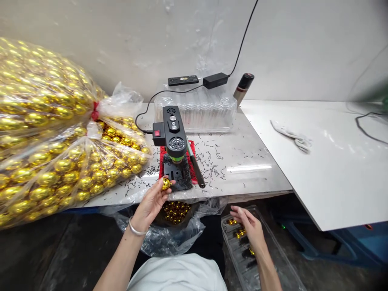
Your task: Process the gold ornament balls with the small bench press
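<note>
My left hand pinches a small gold ball by its side, just in front of the black press-like device. Black base plate and red mat lie under the device, strewn with black bits. My right hand hovers over a clear plastic tray at the lower right, which holds gold pieces in its slots. Its fingers are close together, and whether they hold anything is too small to tell. Below the table edge, many small gold balls lie in a plastic-lined container.
Large clear bags of gold balls fill the left. Behind the device stand clear plastic boxes, a power adapter, a black case and a spray can. A white glove lies on the right table.
</note>
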A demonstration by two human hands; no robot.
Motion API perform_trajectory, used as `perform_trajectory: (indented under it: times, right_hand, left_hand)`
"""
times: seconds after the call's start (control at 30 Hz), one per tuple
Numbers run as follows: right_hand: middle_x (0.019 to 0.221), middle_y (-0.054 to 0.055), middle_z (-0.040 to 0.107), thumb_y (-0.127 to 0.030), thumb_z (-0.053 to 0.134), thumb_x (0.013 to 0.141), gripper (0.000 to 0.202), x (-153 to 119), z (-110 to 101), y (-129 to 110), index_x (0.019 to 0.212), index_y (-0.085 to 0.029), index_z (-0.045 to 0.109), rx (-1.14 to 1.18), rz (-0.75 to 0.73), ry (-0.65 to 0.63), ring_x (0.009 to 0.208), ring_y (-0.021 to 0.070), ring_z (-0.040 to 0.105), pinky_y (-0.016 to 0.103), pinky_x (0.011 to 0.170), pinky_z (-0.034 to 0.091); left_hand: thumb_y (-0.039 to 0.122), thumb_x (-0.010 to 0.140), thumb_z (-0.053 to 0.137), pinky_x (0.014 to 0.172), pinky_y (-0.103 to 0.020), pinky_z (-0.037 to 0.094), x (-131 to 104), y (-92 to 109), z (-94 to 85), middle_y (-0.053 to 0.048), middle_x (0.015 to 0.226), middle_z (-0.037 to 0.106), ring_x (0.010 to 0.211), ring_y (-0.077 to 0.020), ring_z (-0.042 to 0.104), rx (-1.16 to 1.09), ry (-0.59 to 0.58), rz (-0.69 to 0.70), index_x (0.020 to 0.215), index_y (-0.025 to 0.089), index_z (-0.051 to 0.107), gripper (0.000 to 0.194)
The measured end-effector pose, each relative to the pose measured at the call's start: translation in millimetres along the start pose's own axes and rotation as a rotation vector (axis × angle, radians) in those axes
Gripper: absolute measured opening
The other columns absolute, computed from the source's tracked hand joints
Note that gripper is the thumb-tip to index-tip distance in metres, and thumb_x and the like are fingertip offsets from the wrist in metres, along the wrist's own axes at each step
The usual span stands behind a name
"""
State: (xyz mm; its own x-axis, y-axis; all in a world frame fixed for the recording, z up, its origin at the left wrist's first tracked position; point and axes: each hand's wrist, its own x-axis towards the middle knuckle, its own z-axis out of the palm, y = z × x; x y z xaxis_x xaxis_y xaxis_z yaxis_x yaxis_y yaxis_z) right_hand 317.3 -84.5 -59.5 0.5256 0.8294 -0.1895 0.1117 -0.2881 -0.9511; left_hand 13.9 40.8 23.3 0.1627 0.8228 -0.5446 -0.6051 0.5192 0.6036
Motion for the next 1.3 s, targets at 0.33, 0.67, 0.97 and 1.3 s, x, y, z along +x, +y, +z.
perform_trajectory:
  times: [0.33, 0.67, 0.97, 1.3]
  right_hand:
    - [0.124, 0.012, 0.059, -0.014, 0.055, 0.084, 0.049, -1.0, 92.0, -169.6, 0.131, -0.023, 0.046, -0.204, -1.092, -0.062, 0.116, 0.0236, 0.057, 0.042, 0.088, 0.056]
    - [0.123, 0.012, 0.059, -0.013, 0.055, 0.084, 0.049, 2.2, 113.5, -192.2, 0.131, -0.023, 0.045, -0.289, -1.230, -0.093, 0.116, 0.0233, 0.056, 0.043, 0.094, 0.051]
    - [0.084, 0.007, 0.066, -0.022, 0.048, 0.087, 0.010, 7.8, 128.6, -195.6, 0.089, -0.020, 0.058, -0.196, -1.309, -0.129, 0.086, 0.0189, 0.064, 0.034, 0.072, 0.051]
    - [0.064, 0.002, 0.052, -0.026, 0.037, 0.093, 0.027, 26.6, 156.9, -150.7, 0.067, -0.022, 0.045, -0.117, -1.438, -0.058, 0.056, 0.0123, 0.044, 0.028, 0.052, 0.036]
  left_hand:
    - [0.038, 0.066, 0.077, 0.044, -0.015, 0.041, 34.2, -5.6, 4.2, 0.001, 0.075, 0.065, 0.055, -0.0062, 0.058, 0.379, 0.033, 0.305, 0.108, 0.014, 0.064, 0.050]
    - [0.037, 0.080, 0.062, 0.064, -0.028, 0.050, 52.4, -6.0, 8.3, -0.009, 0.100, 0.070, 0.057, -0.0133, 0.061, 1.188, 0.010, 0.709, 0.111, 0.017, 0.066, 0.038]
    - [0.038, 0.081, 0.063, 0.068, -0.028, 0.050, 52.9, -9.2, 15.1, -0.007, 0.113, 0.067, 0.073, -0.0174, 0.064, 1.460, 0.086, 0.786, 0.112, 0.022, 0.066, 0.035]
    - [0.041, 0.086, 0.056, 0.068, -0.029, 0.049, 56.4, -10.6, 10.3, -0.008, 0.112, 0.066, 0.074, -0.0182, 0.065, 1.471, 0.039, 0.784, 0.113, 0.021, 0.065, 0.035]
